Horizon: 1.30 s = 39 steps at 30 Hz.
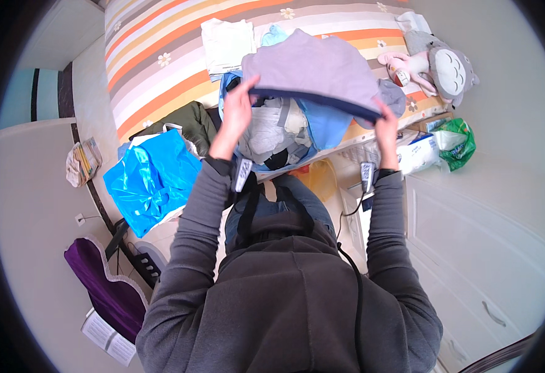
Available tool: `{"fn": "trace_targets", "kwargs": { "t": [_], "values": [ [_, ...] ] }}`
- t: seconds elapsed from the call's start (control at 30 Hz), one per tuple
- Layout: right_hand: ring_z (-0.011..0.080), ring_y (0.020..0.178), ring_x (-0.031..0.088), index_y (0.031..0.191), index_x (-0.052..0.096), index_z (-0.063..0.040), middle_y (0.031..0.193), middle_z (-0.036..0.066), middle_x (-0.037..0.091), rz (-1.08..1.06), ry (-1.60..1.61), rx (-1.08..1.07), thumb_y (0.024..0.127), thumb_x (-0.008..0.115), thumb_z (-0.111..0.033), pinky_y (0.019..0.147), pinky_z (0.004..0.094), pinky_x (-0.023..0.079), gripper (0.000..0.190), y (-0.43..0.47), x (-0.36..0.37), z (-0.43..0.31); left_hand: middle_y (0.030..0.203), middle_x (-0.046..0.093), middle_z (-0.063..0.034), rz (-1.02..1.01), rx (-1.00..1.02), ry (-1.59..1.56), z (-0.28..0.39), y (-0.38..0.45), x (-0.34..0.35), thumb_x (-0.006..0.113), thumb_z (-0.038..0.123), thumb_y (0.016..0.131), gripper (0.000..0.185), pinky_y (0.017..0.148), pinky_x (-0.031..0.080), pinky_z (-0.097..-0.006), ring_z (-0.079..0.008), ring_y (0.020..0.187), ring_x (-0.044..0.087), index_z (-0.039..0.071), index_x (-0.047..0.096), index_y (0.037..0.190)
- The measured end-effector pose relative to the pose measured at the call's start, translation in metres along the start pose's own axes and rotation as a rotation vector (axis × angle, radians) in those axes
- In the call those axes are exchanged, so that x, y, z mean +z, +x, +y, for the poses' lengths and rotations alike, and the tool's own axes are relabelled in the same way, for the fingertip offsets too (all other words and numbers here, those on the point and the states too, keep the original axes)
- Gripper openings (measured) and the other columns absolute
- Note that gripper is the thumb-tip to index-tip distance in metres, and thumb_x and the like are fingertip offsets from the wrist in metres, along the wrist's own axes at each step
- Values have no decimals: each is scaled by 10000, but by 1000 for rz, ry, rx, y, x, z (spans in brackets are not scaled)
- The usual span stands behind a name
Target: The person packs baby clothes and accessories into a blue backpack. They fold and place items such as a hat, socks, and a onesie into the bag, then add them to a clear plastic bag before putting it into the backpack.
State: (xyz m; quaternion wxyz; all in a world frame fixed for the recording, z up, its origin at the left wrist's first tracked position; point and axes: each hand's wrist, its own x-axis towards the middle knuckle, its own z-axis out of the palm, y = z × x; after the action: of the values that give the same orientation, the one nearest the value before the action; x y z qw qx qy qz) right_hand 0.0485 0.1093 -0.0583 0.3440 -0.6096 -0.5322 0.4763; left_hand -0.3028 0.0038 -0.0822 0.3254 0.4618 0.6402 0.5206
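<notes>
Both my hands stretch a mauve garment [314, 65] with a dark navy edge over the bed. My left hand [239, 112] grips its left corner, and my right hand [386, 126] grips its right corner. Beneath it, a blue bag or container [296, 164] holds a pile of grey and white clothes [268, 128], partly hidden by the garment. A light blue cloth [331, 123] hangs at its right side. White folded clothing [228, 44] lies behind on the left, touching the mauve garment's edge or close to it.
The striped bedspread [151, 84] covers the bed. A dark green garment [184, 123] and a bright blue bag [156, 182] are at left. Plush toys [450, 70] lie at right, above a green plastic bag [457, 142]. A yellow plastic bag [321, 179] is near my legs.
</notes>
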Motion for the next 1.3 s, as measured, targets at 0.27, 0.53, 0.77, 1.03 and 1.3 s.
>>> {"fn": "trace_targets", "kwargs": {
  "t": [0.27,0.53,0.77,1.03,1.3],
  "values": [
    [196,843,601,1233,536,2,994,75,615,-29,329,626,736,571,115,755,300,501,511,-48,50,153,1031,668,-126,158,-830,-133,-149,-100,47,544,225,884,347,846,448,-271,-181,928,621,-7,615,1132],
    [128,779,552,1264,489,14,885,29,585,158,300,425,748,627,108,741,225,457,542,-57,63,155,1068,600,-221,334,-250,428,-91,-73,74,556,27,732,370,867,462,-374,-371,962,585,12,608,1097],
    [139,831,567,1233,510,-6,801,11,572,-19,817,493,876,541,-48,756,310,483,361,-70,75,97,1043,587,-161,-411,296,301,14,-59,147,563,68,744,571,769,466,-387,-345,940,555,90,452,1304],
    [230,889,612,983,559,1,937,114,629,-19,983,798,881,555,-122,807,344,486,160,-70,53,70,1006,596,-103,-255,74,116,11,-95,152,592,232,792,466,808,432,-346,-250,958,551,58,487,1211],
    [255,915,619,975,574,37,934,149,639,-289,1109,799,850,556,-75,824,351,493,169,-49,68,6,1077,603,-79,-499,-1317,-1622,-20,-77,106,533,468,890,491,857,444,-408,-211,980,564,20,547,1092]
  ]
}}
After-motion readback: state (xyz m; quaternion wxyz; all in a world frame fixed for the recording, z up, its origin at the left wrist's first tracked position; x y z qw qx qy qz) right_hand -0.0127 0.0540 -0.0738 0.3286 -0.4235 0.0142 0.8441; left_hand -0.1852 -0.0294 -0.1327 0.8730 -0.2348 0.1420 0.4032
